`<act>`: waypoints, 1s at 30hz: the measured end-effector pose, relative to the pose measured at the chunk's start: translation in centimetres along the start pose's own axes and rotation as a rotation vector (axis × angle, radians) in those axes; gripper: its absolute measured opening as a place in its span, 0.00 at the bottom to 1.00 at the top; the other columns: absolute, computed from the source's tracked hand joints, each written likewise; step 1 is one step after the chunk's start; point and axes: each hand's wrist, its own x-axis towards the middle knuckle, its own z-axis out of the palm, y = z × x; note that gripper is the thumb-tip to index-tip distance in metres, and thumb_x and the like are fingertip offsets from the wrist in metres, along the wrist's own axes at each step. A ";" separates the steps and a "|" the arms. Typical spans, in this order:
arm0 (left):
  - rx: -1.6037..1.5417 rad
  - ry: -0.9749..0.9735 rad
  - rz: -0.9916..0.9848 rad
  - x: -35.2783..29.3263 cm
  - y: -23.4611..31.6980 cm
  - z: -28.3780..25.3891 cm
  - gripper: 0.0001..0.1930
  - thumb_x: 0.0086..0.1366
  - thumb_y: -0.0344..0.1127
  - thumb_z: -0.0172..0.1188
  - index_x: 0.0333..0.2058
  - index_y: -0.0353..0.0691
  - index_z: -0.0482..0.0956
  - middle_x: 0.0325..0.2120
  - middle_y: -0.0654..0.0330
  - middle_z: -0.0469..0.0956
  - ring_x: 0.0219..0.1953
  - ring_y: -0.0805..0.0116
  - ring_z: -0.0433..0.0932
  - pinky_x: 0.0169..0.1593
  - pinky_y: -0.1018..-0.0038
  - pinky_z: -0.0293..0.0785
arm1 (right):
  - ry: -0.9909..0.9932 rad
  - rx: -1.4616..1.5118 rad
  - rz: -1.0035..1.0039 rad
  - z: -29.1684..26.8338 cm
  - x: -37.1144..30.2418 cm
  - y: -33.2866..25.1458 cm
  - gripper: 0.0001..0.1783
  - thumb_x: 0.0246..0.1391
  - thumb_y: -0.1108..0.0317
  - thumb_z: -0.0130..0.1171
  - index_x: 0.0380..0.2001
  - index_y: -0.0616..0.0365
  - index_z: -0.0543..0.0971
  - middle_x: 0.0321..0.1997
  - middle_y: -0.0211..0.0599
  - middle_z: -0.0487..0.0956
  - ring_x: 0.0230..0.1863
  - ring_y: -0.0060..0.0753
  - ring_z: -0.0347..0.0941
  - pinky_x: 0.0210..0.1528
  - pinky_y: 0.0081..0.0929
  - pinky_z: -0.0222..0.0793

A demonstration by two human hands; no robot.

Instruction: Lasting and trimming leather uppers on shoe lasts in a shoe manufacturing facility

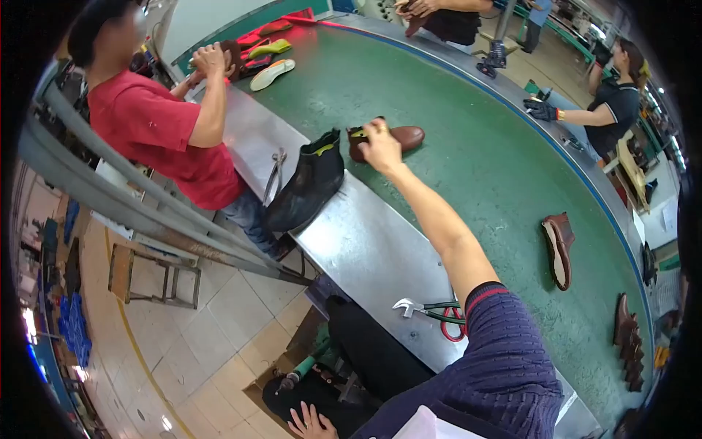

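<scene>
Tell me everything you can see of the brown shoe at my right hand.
The brown shoe is reddish-brown and smooth, with a leather-like sheen and a rounded toe. Bright yellow-green shows around its opening. It appears to rest on the green surface, toe toward the picture's right. Your right hand is at its opening end, fingers bent, hiding part of it; how firm the hold is, I can't tell.
</scene>
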 end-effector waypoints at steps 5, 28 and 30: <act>0.009 0.110 0.067 3.5 0.4 0.7 0.23 0.66 0.49 0.49 0.60 0.58 0.71 0.68 0.68 0.57 0.68 0.52 0.55 0.63 0.42 0.50 | -0.079 -0.033 0.114 -0.1 2.3 0.7 0.19 0.48 0.62 0.64 0.44 0.49 0.73 0.49 0.45 0.70 0.41 0.56 0.77 0.41 0.49 0.74; -1.351 -0.075 0.429 15.7 9.2 -20.1 0.57 0.49 0.33 0.74 0.70 0.41 0.41 0.68 0.52 0.54 0.67 0.60 0.59 0.67 0.65 0.56 | -0.956 1.229 0.103 -27.2 -16.7 -24.8 0.13 0.59 0.62 0.60 0.23 0.55 0.75 0.19 0.23 0.73 0.18 0.13 0.67 0.22 0.15 0.61; -1.479 -0.161 0.591 14.6 8.2 -20.0 0.54 0.50 0.31 0.72 0.69 0.39 0.44 0.67 0.52 0.55 0.68 0.61 0.56 0.68 0.67 0.53 | -1.025 1.283 0.087 -26.2 -18.1 -27.3 0.13 0.59 0.62 0.60 0.23 0.55 0.75 0.19 0.22 0.73 0.18 0.12 0.67 0.22 0.15 0.61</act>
